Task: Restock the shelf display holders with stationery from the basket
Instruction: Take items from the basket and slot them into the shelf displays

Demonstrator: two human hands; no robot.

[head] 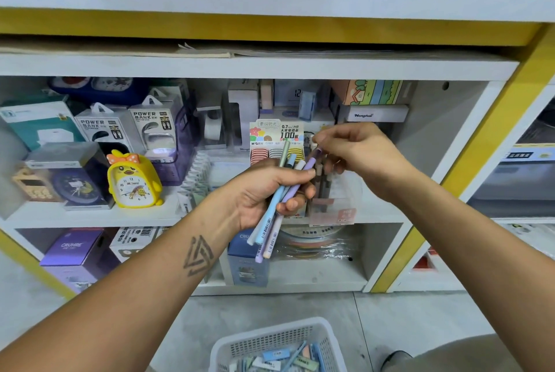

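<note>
My left hand grips a bundle of pastel pens, blue, purple, cream and green, held slanted in front of the middle shelf. My right hand pinches the top end of the purple pen in that bundle. Right behind the hands stands a clear display holder with pens in it, on the white shelf. A white plastic basket holding several pens and erasers sits on the floor at the bottom of the view.
A pencil-lead display card stands behind the hands. A yellow duck alarm clock, power bank boxes and other boxed clocks fill the shelf's left. Purple and blue boxes stand on the lower shelf. A yellow post bounds the right.
</note>
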